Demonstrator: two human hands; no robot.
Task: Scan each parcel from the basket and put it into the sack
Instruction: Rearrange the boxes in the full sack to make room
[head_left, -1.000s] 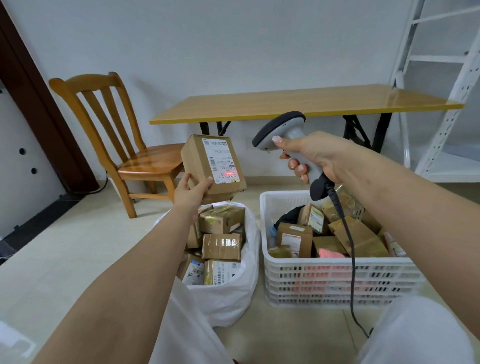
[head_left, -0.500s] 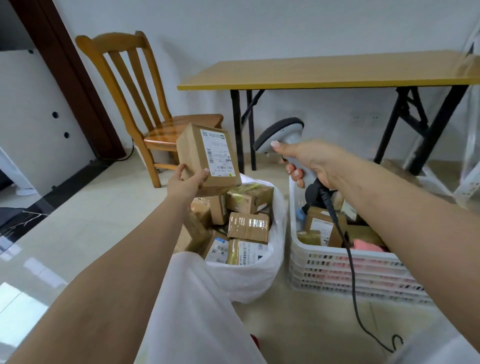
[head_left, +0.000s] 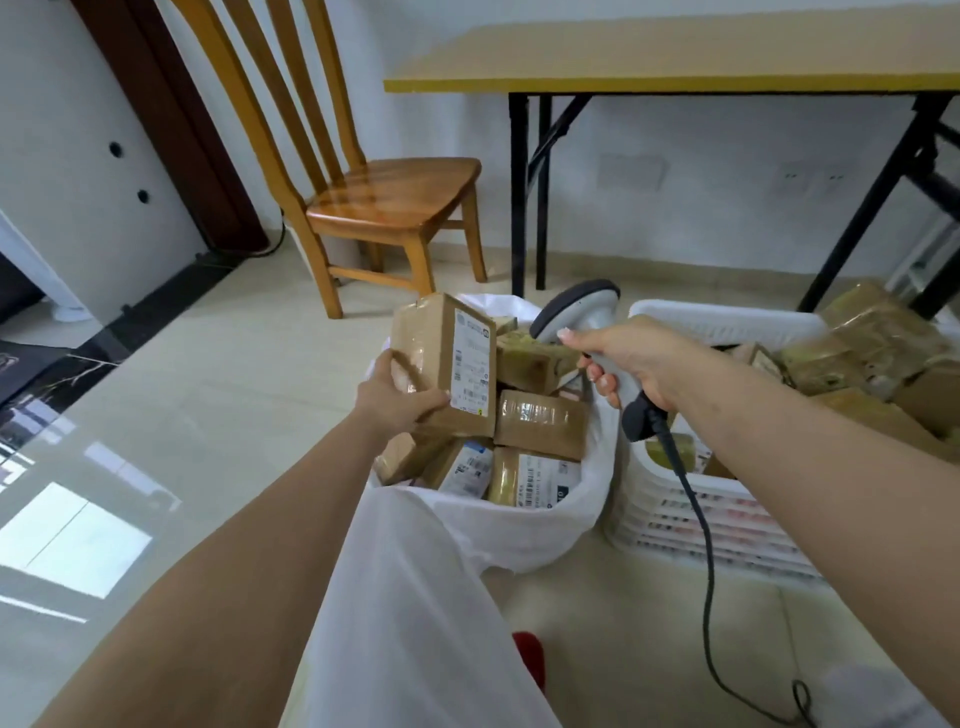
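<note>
My left hand (head_left: 397, 397) grips a brown cardboard parcel (head_left: 447, 364) with a white label, holding it just above the open white sack (head_left: 519, 525). Several taped parcels fill the sack. To the right, my right hand (head_left: 631, 361) holds the grey barcode scanner (head_left: 576, 309) by its handle over the gap between sack and basket. The scanner's black cable (head_left: 701, 525) trails down to the floor. The white plastic basket (head_left: 691, 519) stands right of the sack with several brown parcels in it.
A wooden chair (head_left: 384, 192) stands behind the sack. A yellow-topped folding table (head_left: 670, 57) with black legs runs along the back wall. Pale tiled floor lies open to the left. My white-clad legs fill the bottom of the view.
My left hand has lowered the parcel from chest height down to the sack's mouth. The scanner has come down with my right hand. The red scan line on the label is gone.
</note>
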